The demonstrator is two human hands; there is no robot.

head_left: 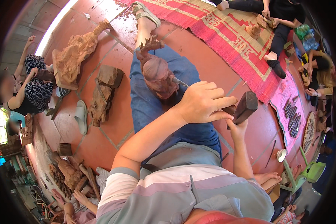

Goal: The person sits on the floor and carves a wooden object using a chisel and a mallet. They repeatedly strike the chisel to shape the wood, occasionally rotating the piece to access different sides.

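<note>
A reddish-brown wood carving (158,74) rests between my legs, over my blue trousers. My left hand (205,102) is closed around a chisel (181,82). Its metal tip touches the carving's lower right side, and the dark handle end sticks out past my fingers. In my right hand (238,128) I grip a dark block-headed mallet (247,105). The mallet head is close beside the chisel's handle end; whether they touch I cannot tell. My right palm and most of the mallet's handle are hidden.
Left of my legs lie a rough wood block (102,97), a pale slipper (80,117) and a lighter figure carving (78,52). A red patterned mat (227,37) spreads ahead. Several dark tools lie on a pink cloth (287,102) near a green chair (313,171). Other people sit around.
</note>
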